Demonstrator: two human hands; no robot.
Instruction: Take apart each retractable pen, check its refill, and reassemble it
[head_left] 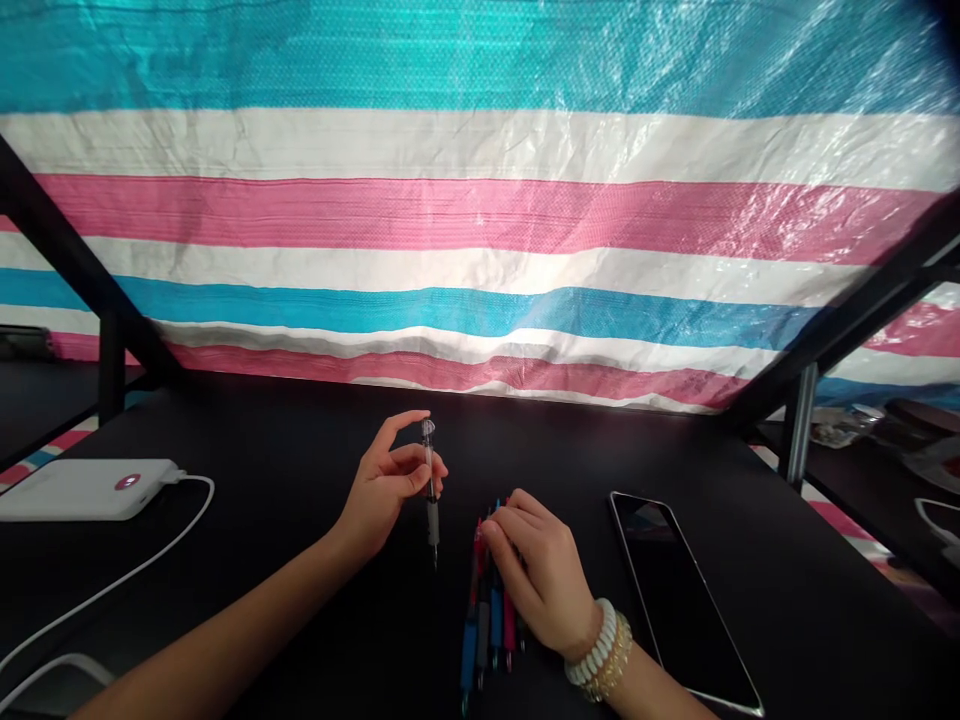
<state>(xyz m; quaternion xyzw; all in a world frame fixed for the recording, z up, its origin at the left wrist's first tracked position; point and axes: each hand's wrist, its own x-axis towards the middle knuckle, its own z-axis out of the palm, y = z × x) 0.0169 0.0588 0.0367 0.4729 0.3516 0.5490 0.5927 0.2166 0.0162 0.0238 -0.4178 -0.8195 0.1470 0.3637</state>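
Head view, single frame, looking forward and down across a black surface (315,600).

Left hand (386,490) was raised clear of the surface, holding a clear pen (430,485) upright. The grip was a pinch of thumb and fingers closed on the upper half of the barrel; the index finger arched above, apart from the cap end. Cap end stood above the fingers, and the tip hung below the grip, pointing down at the surface. Whether the tip touched the surface could not be determined.

Right hand (544,575) lay palm down on a cluster of pens (487,620) resting flat on the surface. Fingers were curled over the upper ends of the cluster, covering them; blue, grey and red barrels ran out from under the hand toward the wearer. Whether this grip was closed on any one pen could not be determined. The clear pen stood just to the left of the cluster, apart from it. Bracelets (600,655), white and gold, sat on the right wrist.

A dark tablet (675,600) lay flat just right of the right hand. A white power bank (82,488) sat well off to the left, with a white cable (150,555) running from it toward the near edge. A striped tarp (480,220) in teal, white and pink closed off the back.
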